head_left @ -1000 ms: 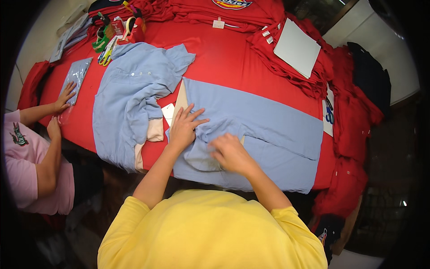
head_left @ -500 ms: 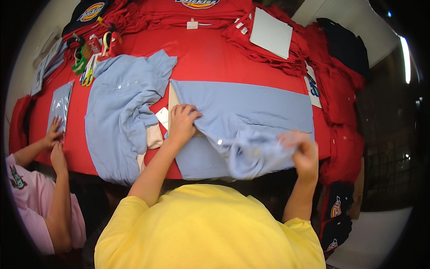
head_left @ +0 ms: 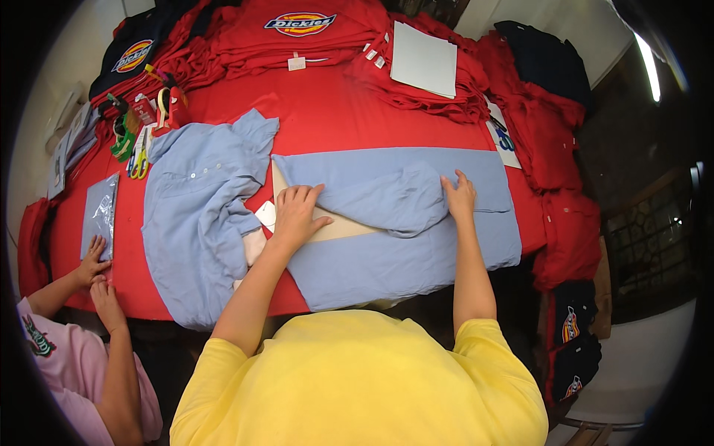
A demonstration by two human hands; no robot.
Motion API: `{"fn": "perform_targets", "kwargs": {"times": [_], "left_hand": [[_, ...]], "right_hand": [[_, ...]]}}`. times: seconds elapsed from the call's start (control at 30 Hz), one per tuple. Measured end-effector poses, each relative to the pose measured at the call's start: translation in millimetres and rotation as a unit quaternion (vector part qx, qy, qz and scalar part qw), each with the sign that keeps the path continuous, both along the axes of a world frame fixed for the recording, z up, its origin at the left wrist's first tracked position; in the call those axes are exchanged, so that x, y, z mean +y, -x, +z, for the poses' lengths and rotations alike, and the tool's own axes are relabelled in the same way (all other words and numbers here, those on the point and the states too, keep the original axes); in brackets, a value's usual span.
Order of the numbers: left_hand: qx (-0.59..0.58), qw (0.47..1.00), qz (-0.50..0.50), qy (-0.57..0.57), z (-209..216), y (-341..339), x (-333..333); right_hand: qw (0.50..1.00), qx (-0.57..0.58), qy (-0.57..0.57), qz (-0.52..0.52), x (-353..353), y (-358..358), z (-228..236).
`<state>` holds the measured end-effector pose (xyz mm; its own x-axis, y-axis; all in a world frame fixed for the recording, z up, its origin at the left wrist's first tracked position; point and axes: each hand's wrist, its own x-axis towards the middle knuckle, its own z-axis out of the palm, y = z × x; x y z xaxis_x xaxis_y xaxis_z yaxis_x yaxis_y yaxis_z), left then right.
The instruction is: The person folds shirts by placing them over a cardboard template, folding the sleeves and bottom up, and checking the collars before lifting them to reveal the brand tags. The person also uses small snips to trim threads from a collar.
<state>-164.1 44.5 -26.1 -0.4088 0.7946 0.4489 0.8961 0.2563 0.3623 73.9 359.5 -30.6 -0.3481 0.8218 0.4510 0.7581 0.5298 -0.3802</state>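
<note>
A light blue shirt lies in front of me, partly folded over a flat beige board. The board shows as a wedge near the middle of the fold. My left hand rests on the board and the fabric edge at the left, fingers stretched and thumb apart. At the right end of the turned-over sleeve, my right hand touches the cloth with its fingers spread. Another light blue shirt lies rumpled to the left, with a white tag between the two.
Red garments are stacked at the back, topped by white sheets. Scissors and tape dispensers stand at the back left. At far left, a co-worker's hands touch a plastic-wrapped blue garment. Blue-handled scissors lie at right.
My right hand has moved up and left, from the loose bunched cloth near the front edge. That cloth now lies flatter across the board. My left hand stays at the left edge.
</note>
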Motion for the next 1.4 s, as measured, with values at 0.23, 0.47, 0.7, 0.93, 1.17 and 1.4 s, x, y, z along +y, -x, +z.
{"fn": "perform_targets", "kwargs": {"times": [0.23, 0.47, 0.7, 0.93, 1.17, 1.4], "left_hand": [[-0.018, 1.0, 0.013, 0.002, -1, 4, -5], [-0.023, 0.999, 0.003, -0.04, -9, 5, -5], [-0.005, 0.999, 0.006, -0.053, -6, 6, -7], [-0.009, 0.998, 0.016, -0.065, -13, 7, -9], [-0.139, 0.988, -0.027, 0.065, 3, 24, -7], [-0.162, 0.964, -0.128, 0.167, 20, 48, -14]], "right_hand": [[0.966, -0.138, 0.146, 0.163, 10, 33, 35], [0.993, -0.05, -0.042, 0.102, 20, 44, 36], [0.98, -0.102, 0.021, 0.168, -45, 60, -11], [0.935, 0.026, 0.229, 0.269, -106, 26, 42], [0.701, -0.434, 0.453, 0.339, -218, -71, 12], [0.468, 0.236, 0.844, 0.114, -214, -124, -130]]}}
